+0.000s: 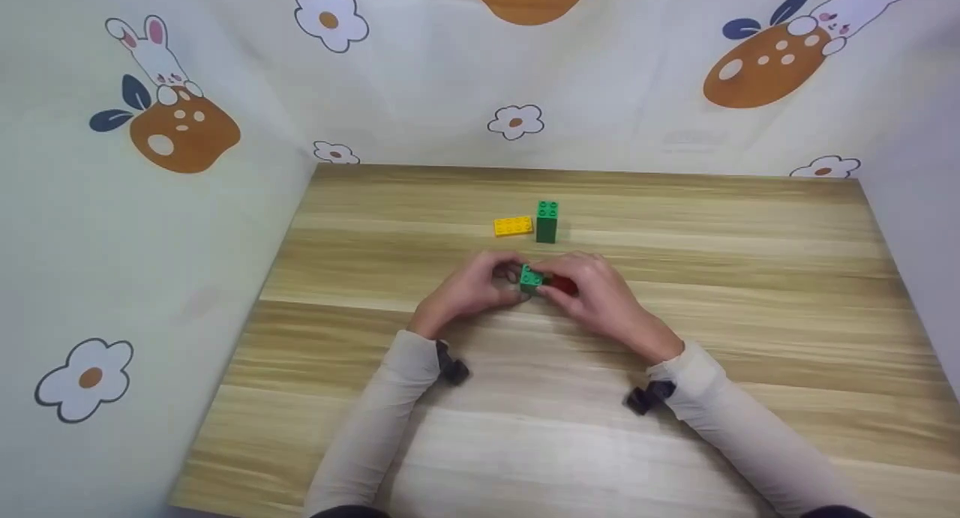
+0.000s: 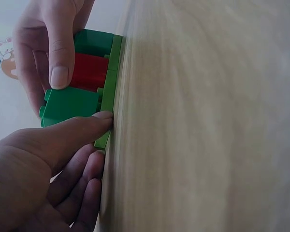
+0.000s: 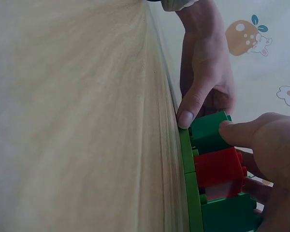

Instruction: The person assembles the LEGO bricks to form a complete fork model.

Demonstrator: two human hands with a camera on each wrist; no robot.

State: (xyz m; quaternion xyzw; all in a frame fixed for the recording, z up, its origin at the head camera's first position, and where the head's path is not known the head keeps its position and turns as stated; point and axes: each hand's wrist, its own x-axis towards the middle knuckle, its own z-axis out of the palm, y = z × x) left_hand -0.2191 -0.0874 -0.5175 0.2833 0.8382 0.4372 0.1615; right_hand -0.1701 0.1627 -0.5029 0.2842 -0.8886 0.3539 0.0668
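My right hand (image 1: 600,297) pinches a green toy building block (image 2: 70,106) with thumb and fingers. The block sits slightly tilted over one end of a row of thin light green plates (image 2: 111,92), with a narrow gap under it. On the same plates stand a red block (image 3: 217,169) and a darker green block (image 3: 227,212), partly covered by my right hand in the head view. My left hand (image 1: 480,285) holds the plate's near end, thumb (image 2: 94,123) on its edge and fingers on the far side.
Beyond the hands, a yellow flat brick (image 1: 513,226) lies beside an upright green block stack (image 1: 547,222). The wooden table (image 1: 360,226) meets a patterned cloth wall (image 1: 420,91) at the back and left.
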